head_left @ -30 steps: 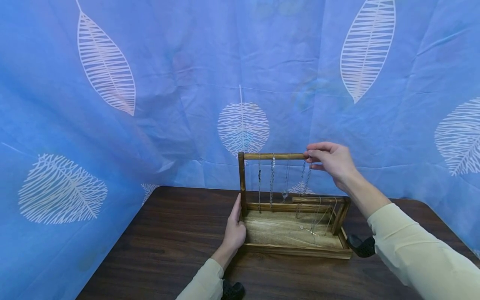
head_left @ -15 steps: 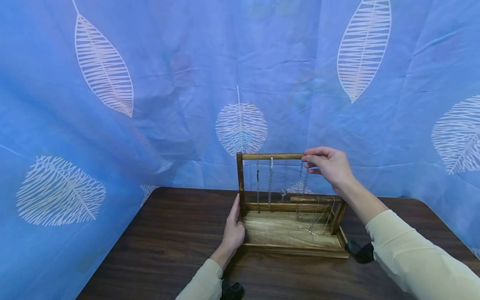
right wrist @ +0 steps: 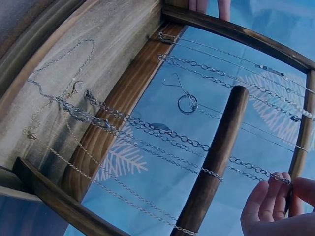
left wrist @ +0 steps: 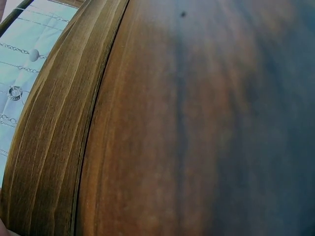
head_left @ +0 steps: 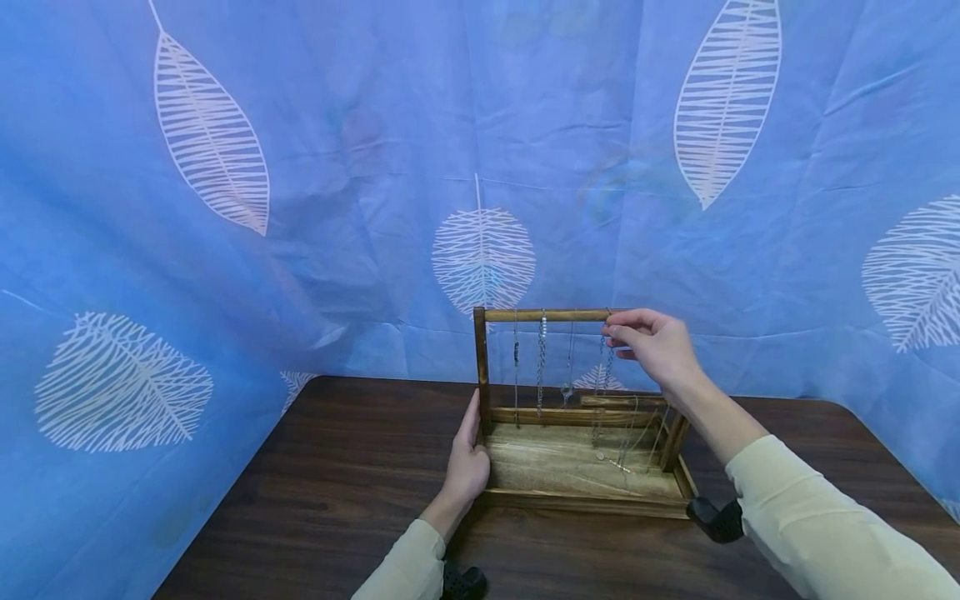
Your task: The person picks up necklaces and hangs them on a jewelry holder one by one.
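A wooden jewelry stand [head_left: 585, 502] with a tray base, an upper bar and a lower bar stands on the table. My right hand [head_left: 654, 348] is at the right end of the upper bar [head_left: 570, 316], pinching a silver chain necklace [right wrist: 244, 168] between thumb and fingers. The chain hangs down behind the lower bar [right wrist: 216, 152] towards the tray. My left hand [head_left: 467, 462] lies along the stand's left side, fingers straight against the post [head_left: 482, 367]. Further left on the upper bar hang several other necklaces, one with a ring-shaped pendant [right wrist: 187, 103].
Thin chains [right wrist: 110, 189] hang from the lower bar, their ends lying in the tray. Dark wood-grain table [head_left: 315, 500] surrounds the stand. Behind it hangs a blue cloth [head_left: 360, 250] with white leaf prints. Each wrist bears a black device [head_left: 716, 518].
My right hand has lowered slightly and moved a little left along the upper bar's end with the chain. The left hand stays against the stand's side.
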Motion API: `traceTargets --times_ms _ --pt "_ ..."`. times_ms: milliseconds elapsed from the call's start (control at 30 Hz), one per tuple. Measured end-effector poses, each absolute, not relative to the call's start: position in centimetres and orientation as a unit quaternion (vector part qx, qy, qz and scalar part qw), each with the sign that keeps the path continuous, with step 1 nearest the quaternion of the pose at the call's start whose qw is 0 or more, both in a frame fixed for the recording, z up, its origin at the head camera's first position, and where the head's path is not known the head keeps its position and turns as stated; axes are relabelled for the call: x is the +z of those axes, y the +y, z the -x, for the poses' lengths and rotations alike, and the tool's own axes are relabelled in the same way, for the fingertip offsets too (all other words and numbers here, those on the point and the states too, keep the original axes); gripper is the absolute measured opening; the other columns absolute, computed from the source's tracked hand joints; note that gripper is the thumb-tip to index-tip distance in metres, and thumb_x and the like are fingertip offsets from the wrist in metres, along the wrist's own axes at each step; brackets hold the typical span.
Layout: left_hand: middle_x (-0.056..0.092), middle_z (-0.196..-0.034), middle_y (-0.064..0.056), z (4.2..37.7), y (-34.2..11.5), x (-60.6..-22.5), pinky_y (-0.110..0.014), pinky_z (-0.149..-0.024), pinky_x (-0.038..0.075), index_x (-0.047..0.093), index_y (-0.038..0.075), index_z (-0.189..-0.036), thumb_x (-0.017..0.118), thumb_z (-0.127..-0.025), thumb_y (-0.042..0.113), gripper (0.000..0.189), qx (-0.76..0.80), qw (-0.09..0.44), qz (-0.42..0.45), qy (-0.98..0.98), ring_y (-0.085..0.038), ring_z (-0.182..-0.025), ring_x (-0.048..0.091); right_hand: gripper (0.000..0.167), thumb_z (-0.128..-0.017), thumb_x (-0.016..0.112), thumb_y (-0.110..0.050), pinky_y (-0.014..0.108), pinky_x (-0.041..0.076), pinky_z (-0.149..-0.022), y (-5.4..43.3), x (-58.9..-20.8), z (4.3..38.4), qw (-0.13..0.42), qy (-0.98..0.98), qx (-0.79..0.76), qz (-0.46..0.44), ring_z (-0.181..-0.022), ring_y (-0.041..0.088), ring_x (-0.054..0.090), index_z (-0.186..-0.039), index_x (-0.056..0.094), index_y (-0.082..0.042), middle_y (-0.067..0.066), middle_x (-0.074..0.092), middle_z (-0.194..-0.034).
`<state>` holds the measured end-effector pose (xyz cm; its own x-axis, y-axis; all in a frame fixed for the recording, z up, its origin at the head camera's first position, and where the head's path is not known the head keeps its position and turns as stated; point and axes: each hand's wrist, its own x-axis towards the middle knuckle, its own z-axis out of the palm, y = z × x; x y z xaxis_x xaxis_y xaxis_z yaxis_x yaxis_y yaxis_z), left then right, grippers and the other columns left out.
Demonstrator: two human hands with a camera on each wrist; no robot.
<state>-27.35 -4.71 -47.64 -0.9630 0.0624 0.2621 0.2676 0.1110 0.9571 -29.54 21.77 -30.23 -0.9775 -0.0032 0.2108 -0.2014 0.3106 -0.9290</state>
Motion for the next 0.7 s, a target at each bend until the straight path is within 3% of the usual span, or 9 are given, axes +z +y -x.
traceTargets --times_ms 233,500,700 --pt "0.011 -0.168 -0.007 27.71 -4.82 -48.22 -0.052 -0.119 0.017 0.014 0.02 -0.163 0.023 -0.084 -0.026 0.092 -0.649 0.082 0.12 -0.747 -0.029 -0.152 0.012 0.033 -0.102 0.06 -0.019 0.025 0.056 -0.08 21.59 -30.63 29.41 0.1 -0.8 0.588 -0.065 -0.092 0.008 0.066 -0.125 0.063 0.005 -0.005 0.071 -0.102" --pt "0.011 -0.167 -0.004 27.69 -4.83 -48.14 -0.051 -0.119 0.016 0.015 0.021 -0.163 0.023 -0.084 -0.026 0.092 -0.651 0.08 0.118 -0.746 -0.027 -0.152 0.012 0.034 -0.102 0.06 -0.021 0.023 0.056 -0.08 21.52 -31.16 29.49 0.113 -0.802 0.583 -0.066 -0.095 0.007 0.066 -0.125 0.064 0.003 0.009 0.07 -0.115" --pt "0.011 -0.167 -0.005 27.62 -4.85 -48.08 -0.052 -0.119 0.016 0.015 0.021 -0.163 0.025 -0.085 -0.026 0.092 -0.654 0.079 0.114 -0.744 -0.028 -0.152 0.012 0.034 -0.102 0.06 -0.021 0.023 0.056 -0.081 21.37 -31.28 29.54 0.114 -0.801 0.584 -0.068 -0.101 0.015 0.066 -0.125 0.064 0.003 0.016 0.066 -0.121"
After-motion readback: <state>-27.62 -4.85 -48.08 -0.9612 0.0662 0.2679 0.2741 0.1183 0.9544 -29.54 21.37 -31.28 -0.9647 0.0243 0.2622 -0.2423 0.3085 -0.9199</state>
